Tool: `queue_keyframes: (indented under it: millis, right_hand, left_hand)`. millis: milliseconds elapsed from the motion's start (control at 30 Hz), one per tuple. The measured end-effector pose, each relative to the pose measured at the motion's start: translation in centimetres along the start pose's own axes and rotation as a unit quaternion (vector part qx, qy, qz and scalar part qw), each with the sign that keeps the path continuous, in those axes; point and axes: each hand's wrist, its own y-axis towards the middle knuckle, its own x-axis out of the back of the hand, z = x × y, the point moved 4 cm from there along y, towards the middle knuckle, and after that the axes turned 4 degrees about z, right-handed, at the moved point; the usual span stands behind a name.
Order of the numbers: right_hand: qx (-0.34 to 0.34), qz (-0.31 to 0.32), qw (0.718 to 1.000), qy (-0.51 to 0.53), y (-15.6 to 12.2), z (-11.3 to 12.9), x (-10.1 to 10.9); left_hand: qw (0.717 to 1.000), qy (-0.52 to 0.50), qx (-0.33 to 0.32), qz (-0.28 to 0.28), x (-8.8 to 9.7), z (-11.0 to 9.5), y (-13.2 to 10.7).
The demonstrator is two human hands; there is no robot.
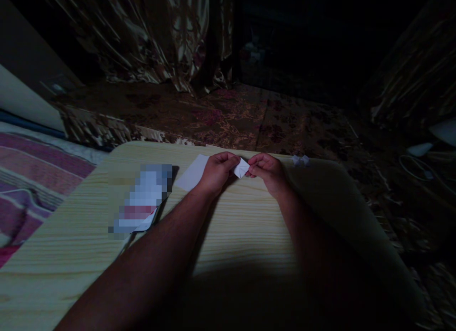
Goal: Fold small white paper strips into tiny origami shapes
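A small white piece of folded paper with crease lines is held up over the far part of the table. My left hand pinches its left corner between thumb and fingers. On the other side, my right hand has its thumb and fingertips closed on the right corner. Beside my left hand, partly covered by it, lies a flat white sheet of paper. A small white folded paper piece sits near the table's far edge, to the right of my right hand.
The light wooden table has rounded far corners. A phone-like object, its surface pixelated, lies at the left with a cable. Beyond the table is a patterned cloth-covered ledge with curtains. Striped bedding is at the left.
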Motion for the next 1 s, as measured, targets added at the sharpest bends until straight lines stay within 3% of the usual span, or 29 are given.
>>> queue_keyframes:
  millis: [200,367,1000]
  right_hand:
    - [0.017,-0.013,1.0,-0.006,-0.07,0.17,-0.13]
    - [0.034,0.013,0.999,0.001,-0.1,0.19,-0.24]
    - [0.018,0.04,0.999,-0.008,-0.17,0.19,-0.41]
  left_hand:
    - [0.999,0.043,-0.003,0.02,-0.33,-0.21,-0.22]
    - [0.996,0.084,-0.004,0.032,-0.3,-0.19,-0.27]
    - [0.995,0.086,-0.004,0.045,-0.12,0.07,-0.13]
